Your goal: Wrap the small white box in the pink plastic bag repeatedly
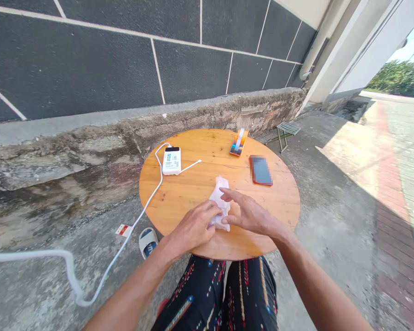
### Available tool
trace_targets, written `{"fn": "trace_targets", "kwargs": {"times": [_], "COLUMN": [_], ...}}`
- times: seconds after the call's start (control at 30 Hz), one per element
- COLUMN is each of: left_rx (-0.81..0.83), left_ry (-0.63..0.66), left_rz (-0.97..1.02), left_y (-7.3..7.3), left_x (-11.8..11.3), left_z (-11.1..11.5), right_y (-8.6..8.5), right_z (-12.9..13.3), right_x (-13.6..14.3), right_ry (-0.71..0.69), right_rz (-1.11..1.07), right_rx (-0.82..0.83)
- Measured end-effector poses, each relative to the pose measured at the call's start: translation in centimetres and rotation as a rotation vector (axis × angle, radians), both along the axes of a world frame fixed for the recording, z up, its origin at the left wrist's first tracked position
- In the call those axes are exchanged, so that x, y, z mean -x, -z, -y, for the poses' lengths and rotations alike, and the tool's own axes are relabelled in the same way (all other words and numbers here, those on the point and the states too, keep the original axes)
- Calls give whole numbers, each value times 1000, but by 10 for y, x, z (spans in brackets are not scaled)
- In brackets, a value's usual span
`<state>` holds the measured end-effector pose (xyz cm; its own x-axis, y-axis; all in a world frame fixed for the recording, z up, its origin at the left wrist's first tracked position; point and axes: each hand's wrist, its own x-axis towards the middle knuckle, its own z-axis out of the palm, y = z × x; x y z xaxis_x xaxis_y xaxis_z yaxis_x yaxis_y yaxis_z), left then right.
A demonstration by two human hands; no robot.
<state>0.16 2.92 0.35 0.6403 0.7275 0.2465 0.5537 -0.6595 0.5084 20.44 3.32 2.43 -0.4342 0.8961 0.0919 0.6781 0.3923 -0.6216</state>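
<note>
Head view, only one. Landmark = plastic packet (pixel 218 193): whitish, flat on the round wooden tabletop (pixel 179 202), between the hands, nearer the person's side than the wall (pixel 106 64).

Left hand (pixel 198 225): on packet's left side, fingers bent, tips on the plastic; can't tell if pinching or just pressing. Right hand (pixel 250 214): on packet's right, thumb and fingers spread apart, reaching over its edge; not closed on it, contact unclear.

Progress, my read: mid-handling. Done: packet within reach of both hands. Can't tell if it's sealed or opened; contents don't read through the plastic, and I see nothing unpacked beside it. What's left can't be pinned down from this.

Room: near tabletop edge is close to packet's near end, so least slack there, with the knees (pixel 246 294) just below. Left of packet: bare wood to the rim. Far left: white box (pixel 171 162), its short cable (pixel 191 165) pointing back toward packet, long cord (pixel 151 196) dropping over the left rim; possible snag if the left arm swings wide. Far right of packet: orange-blue box (pixel 239 143). Right and a bit farther: phone (pixel 261 170), limiting right-hand sweep. Straight beyond packet: open wood to the far rim.
</note>
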Motion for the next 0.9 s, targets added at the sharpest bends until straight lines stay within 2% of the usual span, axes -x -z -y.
{"fn": "trace_targets", "kwargs": {"times": [0.13,0.3,0.53,0.73,0.9], "left_rx": [22,91,309,495,654], "left_ry": [1,-9,22,31,47], "left_rz": [10,6,6,42,96], "left_y": [-2,-12,-21,-18,-11], "left_x": [0,-2,-6,-7,-8], "left_z": [-2,-10,-40,-60,-71], "right_y": [1,7,12,9,19], "right_z": [6,11,7,-4,-4], "right_x": [-4,0,1,1,5], "right_ry": [-5,-23,75,61,48], "right_rz": [24,-9,-25,-5,59], "right_rx": [22,32,11,19,-134]}}
